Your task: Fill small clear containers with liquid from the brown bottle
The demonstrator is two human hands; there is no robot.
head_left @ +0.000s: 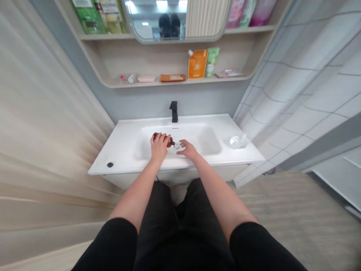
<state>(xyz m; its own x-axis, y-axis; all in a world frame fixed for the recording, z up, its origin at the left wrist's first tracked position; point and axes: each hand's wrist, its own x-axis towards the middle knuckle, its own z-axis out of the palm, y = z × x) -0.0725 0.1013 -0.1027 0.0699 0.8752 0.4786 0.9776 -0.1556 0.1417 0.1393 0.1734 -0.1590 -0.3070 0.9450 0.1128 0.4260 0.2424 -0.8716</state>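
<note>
Over the sink (pixel 214 139), my left hand (pixel 160 145) is wrapped around an amber bottle (pixel 169 140). The bottle lies nearly on its side, its dark neck pointing right. At the neck is a small clear object (pixel 177 145); its kind is too small to make out. My right hand (pixel 187 148) is just right of it, fingers curved and apart around the clear object. Whether the fingertips touch it I cannot tell. My left palm hides part of the bottle.
A black faucet (pixel 174 112) stands behind the basin. On the counter are a round black piece (pixel 109 165) at left and a crumpled clear item (pixel 238 141) at right. Above, a shelf (pixel 135 84) holds an orange pouch (pixel 197 64) and a green tube (pixel 212 62); a mirror (pixel 172 22) hangs higher.
</note>
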